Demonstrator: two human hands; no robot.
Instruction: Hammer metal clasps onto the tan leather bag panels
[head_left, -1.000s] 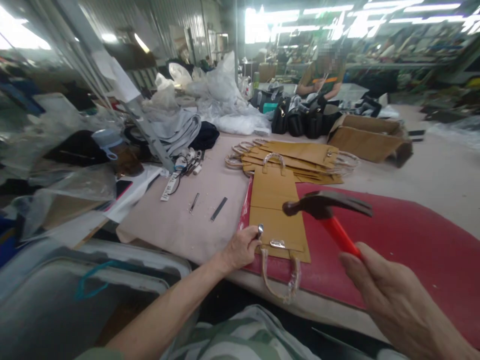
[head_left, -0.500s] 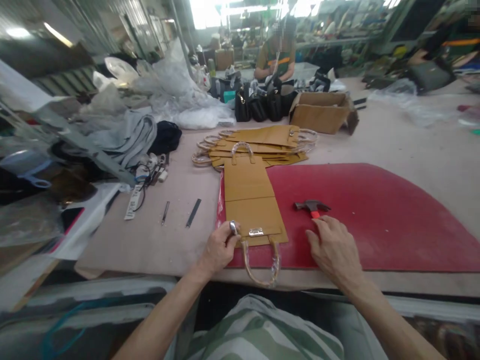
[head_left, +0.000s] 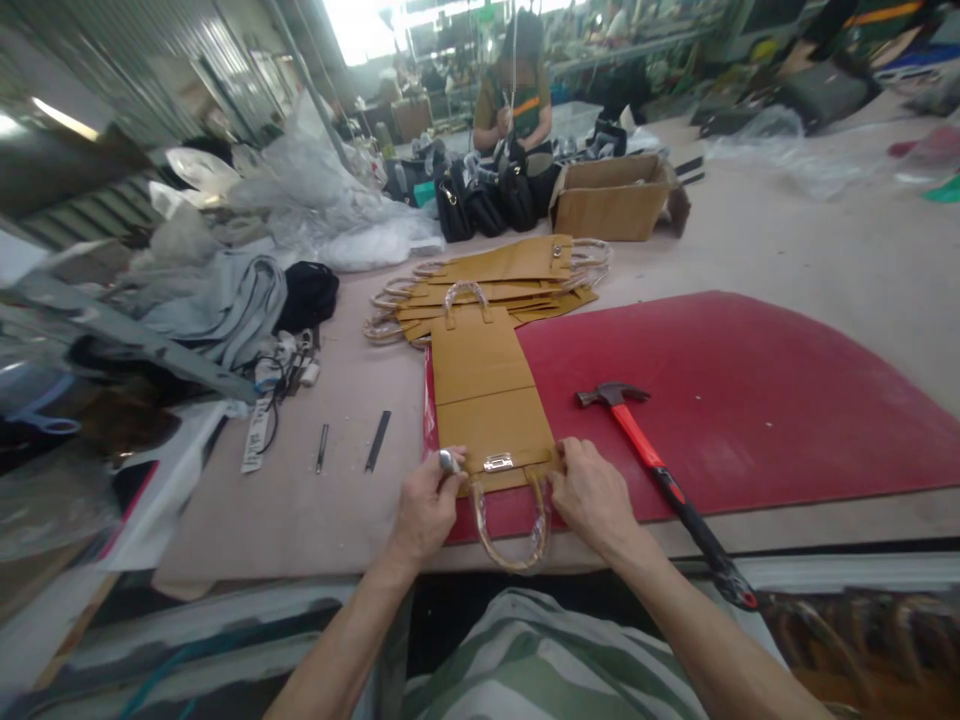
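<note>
A tan leather bag panel (head_left: pixel 487 360) lies flat on the red mat (head_left: pixel 720 400), with a plastic-wrapped handle at each end. Near its closer edge sits a silver metal clasp (head_left: pixel 498 463). My left hand (head_left: pixel 427 505) pinches the panel's near left corner; a ring shows on one finger. At the near right corner my right hand (head_left: pixel 596 495) has its fingers closed on the same panel. The near handle (head_left: pixel 510 560) loops down between both hands, past the mat's edge. To the right rests a claw hammer (head_left: pixel 645 450) with a red and black grip, untouched.
Behind the panel is a stack of similar tan panels (head_left: pixel 495 270). Black handbags (head_left: pixel 480 205) and a cardboard box (head_left: pixel 611 200) stand farther back, near a person. On the left lie a dark flat strip (head_left: pixel 378 441), a thin metal tool (head_left: pixel 322 449) and cables.
My right hand has let go of the hammer and moved left onto the panel's near right corner. The hammer now lies on the mat. My left hand stays at its corner.
</note>
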